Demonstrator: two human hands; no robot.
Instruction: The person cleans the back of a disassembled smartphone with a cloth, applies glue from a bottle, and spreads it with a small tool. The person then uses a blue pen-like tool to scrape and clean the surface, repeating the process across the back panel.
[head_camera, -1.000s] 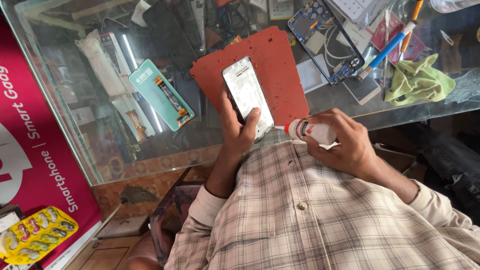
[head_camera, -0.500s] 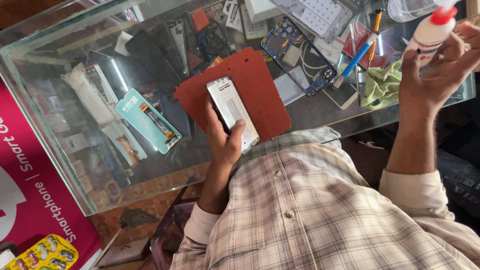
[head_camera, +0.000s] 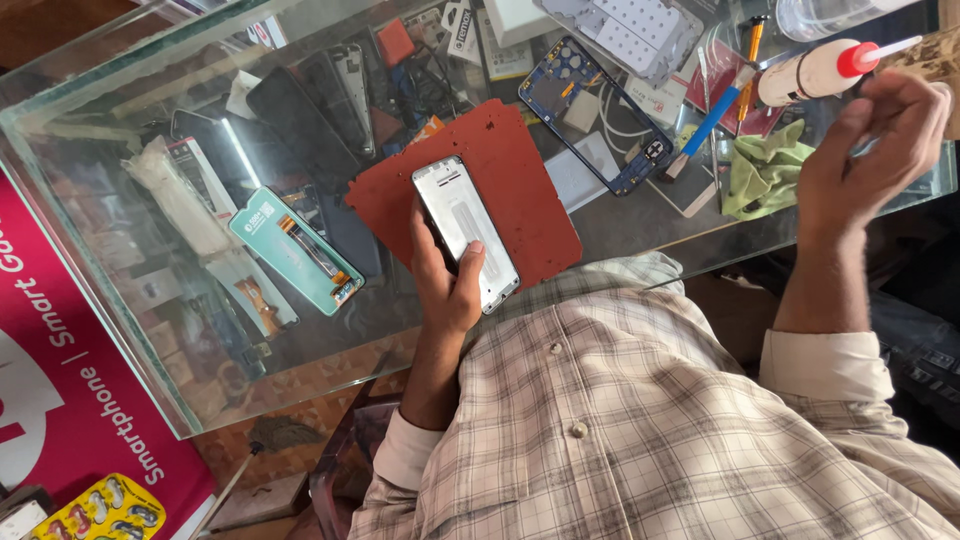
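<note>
Silver-white phone frame with bare metal back plate (head_camera: 466, 234) lies in left hand (head_camera: 447, 290), fingers wrapped round its lower edge, thumb on face; frame sits over red-brown perforated work mat (head_camera: 530, 190) on glass counter top (head_camera: 120, 130). Right hand (head_camera: 865, 165) raised at right, fingers closed on white plastic glue bottle with red nozzle (head_camera: 815, 70). Green crumpled cloth (head_camera: 762, 175) below bottle. Blue phone chassis (head_camera: 600, 115) beyond mat.

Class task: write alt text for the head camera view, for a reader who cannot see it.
A person's left hand holds a phone frame over a red mat on a glass counter. The right hand lifts a white glue bottle with a red tip; a green cloth lies nearby.
</note>
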